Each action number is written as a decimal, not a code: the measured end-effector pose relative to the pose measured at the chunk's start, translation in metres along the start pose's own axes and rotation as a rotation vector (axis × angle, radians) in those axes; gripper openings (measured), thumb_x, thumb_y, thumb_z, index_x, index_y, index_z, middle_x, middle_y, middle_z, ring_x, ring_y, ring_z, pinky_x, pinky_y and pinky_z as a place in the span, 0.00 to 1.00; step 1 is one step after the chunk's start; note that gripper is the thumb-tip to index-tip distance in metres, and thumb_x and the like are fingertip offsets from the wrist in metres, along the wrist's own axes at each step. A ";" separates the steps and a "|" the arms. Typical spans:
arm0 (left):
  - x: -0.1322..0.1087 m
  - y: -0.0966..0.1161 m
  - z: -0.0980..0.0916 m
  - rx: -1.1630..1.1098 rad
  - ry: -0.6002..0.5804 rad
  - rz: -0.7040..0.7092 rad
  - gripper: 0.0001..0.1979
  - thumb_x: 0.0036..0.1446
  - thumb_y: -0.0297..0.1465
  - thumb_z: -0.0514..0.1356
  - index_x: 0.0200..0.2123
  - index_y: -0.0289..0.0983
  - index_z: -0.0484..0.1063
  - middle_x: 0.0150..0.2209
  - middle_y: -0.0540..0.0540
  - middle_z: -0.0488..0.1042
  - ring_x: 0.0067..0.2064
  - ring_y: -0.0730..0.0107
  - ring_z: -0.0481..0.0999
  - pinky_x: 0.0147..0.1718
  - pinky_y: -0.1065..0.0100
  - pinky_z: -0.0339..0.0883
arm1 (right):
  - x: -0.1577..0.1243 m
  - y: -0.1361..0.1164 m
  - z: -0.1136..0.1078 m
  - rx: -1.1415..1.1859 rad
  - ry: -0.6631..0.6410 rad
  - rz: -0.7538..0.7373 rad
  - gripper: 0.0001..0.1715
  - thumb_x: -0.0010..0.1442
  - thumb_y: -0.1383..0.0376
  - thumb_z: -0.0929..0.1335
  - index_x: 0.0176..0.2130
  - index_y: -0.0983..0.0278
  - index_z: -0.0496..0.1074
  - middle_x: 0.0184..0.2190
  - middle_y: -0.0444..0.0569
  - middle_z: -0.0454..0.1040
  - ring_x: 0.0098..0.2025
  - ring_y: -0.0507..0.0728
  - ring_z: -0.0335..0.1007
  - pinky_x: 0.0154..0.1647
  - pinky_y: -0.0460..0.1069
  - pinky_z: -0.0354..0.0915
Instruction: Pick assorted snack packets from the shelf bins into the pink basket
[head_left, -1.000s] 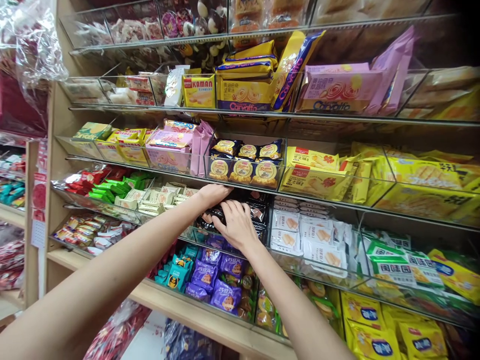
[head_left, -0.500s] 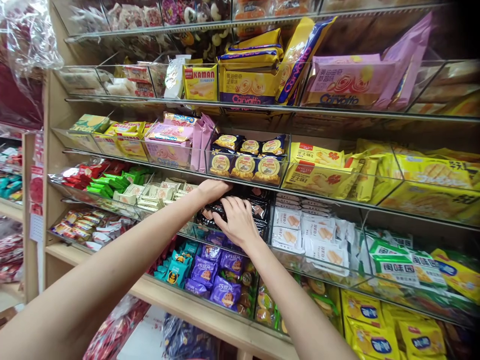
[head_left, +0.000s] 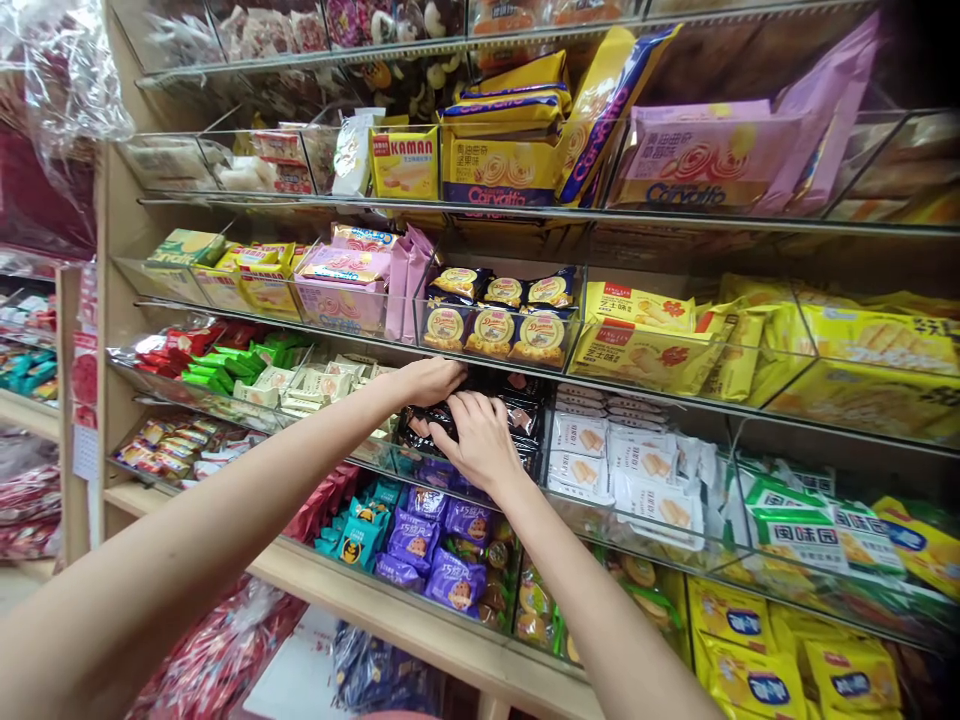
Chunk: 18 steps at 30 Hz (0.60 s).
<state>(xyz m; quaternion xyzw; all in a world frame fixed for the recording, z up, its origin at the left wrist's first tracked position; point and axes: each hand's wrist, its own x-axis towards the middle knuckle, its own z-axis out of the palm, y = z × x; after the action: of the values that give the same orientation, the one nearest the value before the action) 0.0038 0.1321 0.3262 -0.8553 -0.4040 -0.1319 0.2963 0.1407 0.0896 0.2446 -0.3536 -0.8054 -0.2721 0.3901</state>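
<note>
While the left hand (head_left: pixel 431 380) and the right hand (head_left: pixel 480 438) reach in over the front edge of the shelf (head_left: pixel 577 513), black packets (head_left: pixel 527 420) lie behind that edge, between cream packets (head_left: pixel 328 386) toward the left end and white packets (head_left: pixel 649 460) toward the right. The right hand's fingers curve over the black packets, thumb spread apart; the left hand's fingertips are hidden. I cannot tell whether either hand pinches a packet.

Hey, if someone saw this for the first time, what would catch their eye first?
Likely the left hand and right hand, close together at the black packets mid-picture. Next, perhaps the yellow pack leaning two shelves higher. Below the hands, bright purple packets lie beside teal ones.
</note>
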 end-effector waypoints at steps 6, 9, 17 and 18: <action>-0.001 0.001 0.003 -0.089 -0.045 0.024 0.18 0.65 0.32 0.41 0.49 0.32 0.66 0.47 0.37 0.73 0.46 0.60 0.74 0.44 0.66 0.63 | 0.000 0.000 0.000 -0.032 -0.012 -0.001 0.21 0.63 0.53 0.58 0.45 0.65 0.66 0.45 0.54 0.72 0.49 0.62 0.61 0.50 0.57 0.54; 0.000 0.001 0.004 -0.150 -0.084 0.021 0.19 0.65 0.33 0.42 0.51 0.34 0.66 0.50 0.37 0.72 0.48 0.58 0.73 0.45 0.64 0.63 | 0.000 0.000 0.000 -0.041 -0.017 0.003 0.22 0.63 0.52 0.58 0.44 0.65 0.66 0.45 0.56 0.71 0.49 0.62 0.61 0.50 0.58 0.54; 0.011 0.011 -0.006 -0.375 -0.072 -0.169 0.32 0.64 0.43 0.32 0.56 0.30 0.63 0.56 0.36 0.68 0.56 0.59 0.68 0.51 0.64 0.59 | 0.001 0.000 -0.001 -0.014 -0.030 0.011 0.25 0.63 0.50 0.56 0.49 0.65 0.65 0.47 0.55 0.70 0.51 0.62 0.60 0.51 0.58 0.54; 0.011 0.013 -0.007 -0.399 -0.062 -0.183 0.33 0.63 0.44 0.32 0.57 0.30 0.62 0.57 0.36 0.66 0.57 0.60 0.66 0.52 0.64 0.58 | 0.001 0.000 -0.001 -0.009 -0.032 0.013 0.26 0.63 0.50 0.56 0.49 0.65 0.65 0.47 0.55 0.70 0.51 0.62 0.60 0.51 0.58 0.54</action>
<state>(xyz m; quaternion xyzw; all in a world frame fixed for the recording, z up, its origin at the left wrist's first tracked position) 0.0214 0.1281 0.3318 -0.8605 -0.4547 -0.2090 0.0953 0.1404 0.0892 0.2456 -0.3647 -0.8082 -0.2675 0.3772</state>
